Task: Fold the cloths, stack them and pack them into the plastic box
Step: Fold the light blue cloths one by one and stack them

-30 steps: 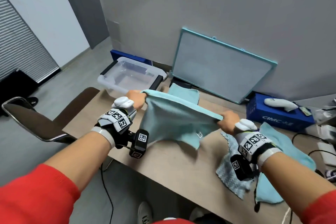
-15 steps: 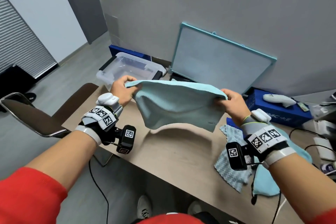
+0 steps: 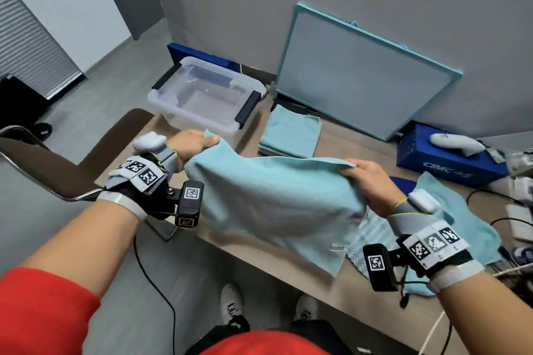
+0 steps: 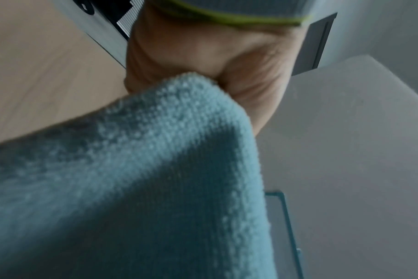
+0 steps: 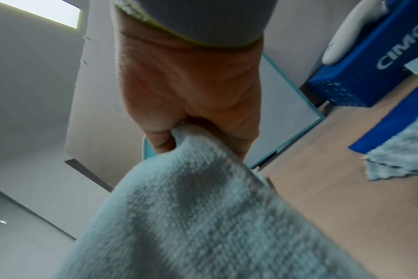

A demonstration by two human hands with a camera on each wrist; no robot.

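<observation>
A: On our left, the left hand (image 3: pixel 192 145) is closed over one top corner of the teal cloth (image 3: pixel 277 204); in the left wrist view its fingers (image 4: pixel 248 79) are curled tight round a bunched edge, with no gap showing.

B: And beyond those fingers we see the clear plastic box (image 3: pixel 206 95), open-topped, standing on the table (image 3: pixel 291 268) with nothing in it that we can make out.

A: Between our two hands the cloth hangs spread out, its lower edge drooping toward the table's near edge. Beyond it, between the two sets of fingers, lies a stack of folded cloths (image 3: pixel 291 132), just beside the box.

B: On our right, the right hand (image 3: pixel 372 184) pinches the other top corner. In the right wrist view the fingers (image 5: pixel 160 136) are folded shut on the fabric.

A: Below and to the right of those fingers, two more cloths lie loose on the table: a pale patterned cloth (image 3: pixel 363 242) and another teal one (image 3: pixel 461 222).
</observation>
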